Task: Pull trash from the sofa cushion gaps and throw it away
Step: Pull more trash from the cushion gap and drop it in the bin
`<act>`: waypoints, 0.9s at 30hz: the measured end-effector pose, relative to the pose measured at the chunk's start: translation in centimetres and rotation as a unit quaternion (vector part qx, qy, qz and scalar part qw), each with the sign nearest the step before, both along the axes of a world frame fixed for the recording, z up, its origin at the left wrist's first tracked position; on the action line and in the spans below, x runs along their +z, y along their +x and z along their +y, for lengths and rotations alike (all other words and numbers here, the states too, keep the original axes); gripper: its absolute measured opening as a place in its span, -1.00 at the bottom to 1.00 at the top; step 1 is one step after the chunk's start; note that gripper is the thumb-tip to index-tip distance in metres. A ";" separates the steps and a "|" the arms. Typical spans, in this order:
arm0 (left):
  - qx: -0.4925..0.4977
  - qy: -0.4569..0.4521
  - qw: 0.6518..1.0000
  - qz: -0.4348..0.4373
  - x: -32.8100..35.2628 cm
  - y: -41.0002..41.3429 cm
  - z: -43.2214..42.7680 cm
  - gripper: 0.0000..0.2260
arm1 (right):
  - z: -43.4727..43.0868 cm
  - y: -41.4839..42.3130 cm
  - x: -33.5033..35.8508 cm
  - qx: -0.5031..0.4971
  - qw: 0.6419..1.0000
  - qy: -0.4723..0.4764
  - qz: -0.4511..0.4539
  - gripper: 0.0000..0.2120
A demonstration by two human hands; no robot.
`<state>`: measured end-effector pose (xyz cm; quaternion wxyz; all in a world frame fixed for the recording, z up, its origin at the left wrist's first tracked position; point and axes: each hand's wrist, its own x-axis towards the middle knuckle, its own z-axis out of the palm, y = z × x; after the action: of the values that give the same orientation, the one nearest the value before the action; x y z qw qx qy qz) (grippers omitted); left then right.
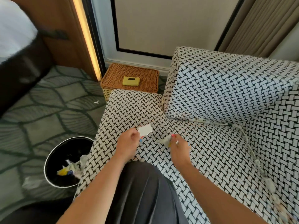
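Note:
Over the black-and-white woven sofa seat (210, 152), my left hand (127, 143) pinches a white wrapper (145, 129) with a coloured edge. My right hand (178, 148) grips a crumpled clear wrapper (165, 140) and a thin white stick. More wrappers (200, 120) poke from the gap under the back cushion (226, 88), and several lie along the gap on the right (247, 143). A black round bin (64, 160) with trash inside stands on the floor left of the sofa.
A wicker box (132, 78) with a yellow pouch (129, 81) on top stands behind the sofa's left arm. A small white scrap (96, 102) lies on the patterned carpet. A clear bag (30, 183) lies beside the bin. A dark bed frame is at the left.

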<state>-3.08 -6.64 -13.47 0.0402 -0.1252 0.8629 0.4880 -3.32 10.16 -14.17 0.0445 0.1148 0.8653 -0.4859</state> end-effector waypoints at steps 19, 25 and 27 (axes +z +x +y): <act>0.230 -0.032 0.966 -0.114 -4.4 7.3 -23.5 -0.79 | -29.4 -1.3 -4.1 0.252 0.942 0.009 -0.221 -0.66; 0.263 -0.040 0.948 -0.176 -9.7 6.2 -26.9 -0.76 | -33.3 -3.6 -8.3 0.244 0.934 0.072 -0.250 -0.64; 0.249 -0.057 0.945 -0.207 -11.2 5.8 -27.6 -0.75 | -33.4 -4.1 -10.0 0.248 0.931 0.107 -0.246 -0.62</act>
<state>2.73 -34.27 -24.67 0.0877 -0.4359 0.8035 0.3958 -7.40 -23.26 -24.20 0.3629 0.0163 0.8750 -0.3200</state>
